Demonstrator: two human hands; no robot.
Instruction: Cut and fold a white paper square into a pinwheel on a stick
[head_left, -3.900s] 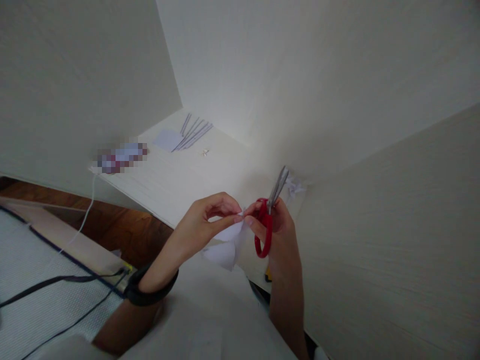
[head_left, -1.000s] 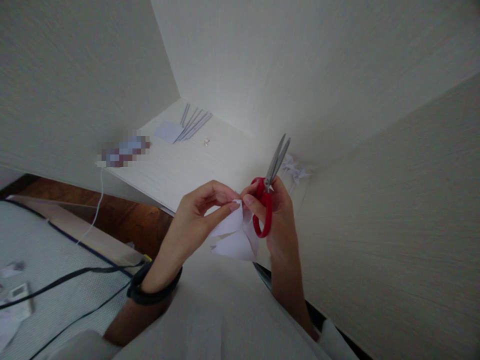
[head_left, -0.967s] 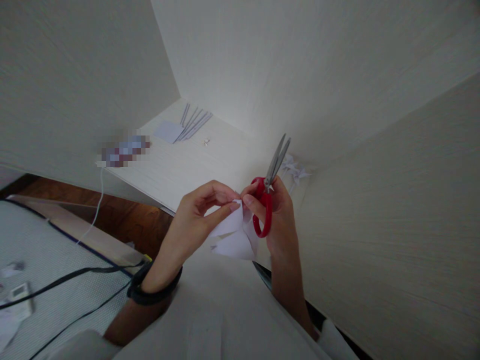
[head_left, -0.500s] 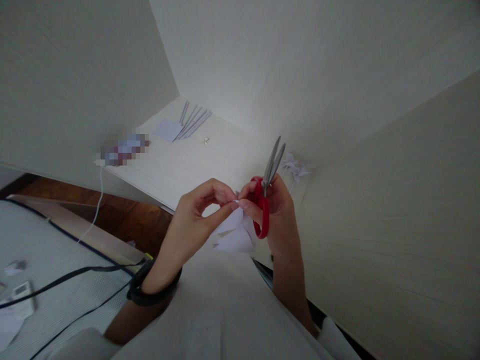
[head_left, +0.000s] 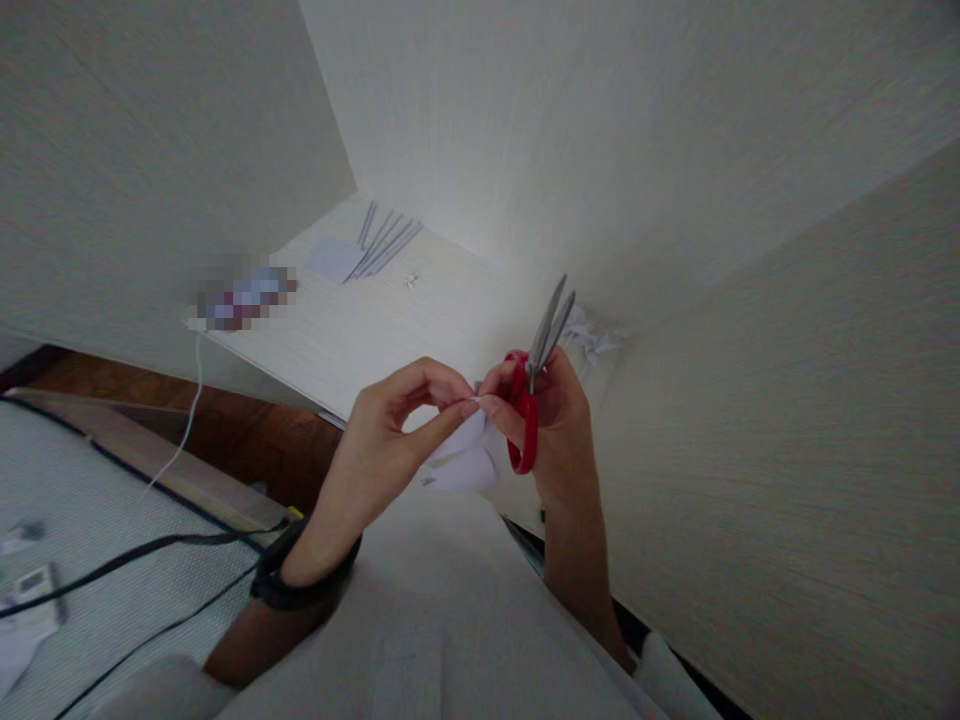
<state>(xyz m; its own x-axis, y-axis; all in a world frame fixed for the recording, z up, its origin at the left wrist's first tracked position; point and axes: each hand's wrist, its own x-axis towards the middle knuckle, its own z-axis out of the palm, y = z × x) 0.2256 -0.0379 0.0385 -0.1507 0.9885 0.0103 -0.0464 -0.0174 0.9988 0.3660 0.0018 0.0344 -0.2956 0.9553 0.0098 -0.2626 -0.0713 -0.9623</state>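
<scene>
Fingertips of my left hand point(head_left: 394, 425) and my right hand point(head_left: 564, 425) meet in a pinch on a tiny white piece of paper point(head_left: 475, 399). Most of that piece is hidden by the fingers. Scissors point(head_left: 531, 425) with red handles hang on my right hand, their metal blades pointing up and slightly apart. Below the hands lie larger white paper pieces point(head_left: 469, 465), partly covered by the fingers. Beyond my right hand, folded white paper shapes point(head_left: 592, 335) rest by the wall.
Thin grey-white strips point(head_left: 386, 245) and a square paper sheet point(head_left: 334, 260) lie at the far left of the white tabletop point(head_left: 330, 345). Tiny light scraps point(head_left: 410, 281) are nearby. A pixelated object point(head_left: 247, 298) sits at the left edge, a white cable point(head_left: 196, 390) hanging below.
Both hands keep their pinch, with only a very slight shift of the fingertips. The scissors have tilted a little to the right. The camera view has moved slightly.
</scene>
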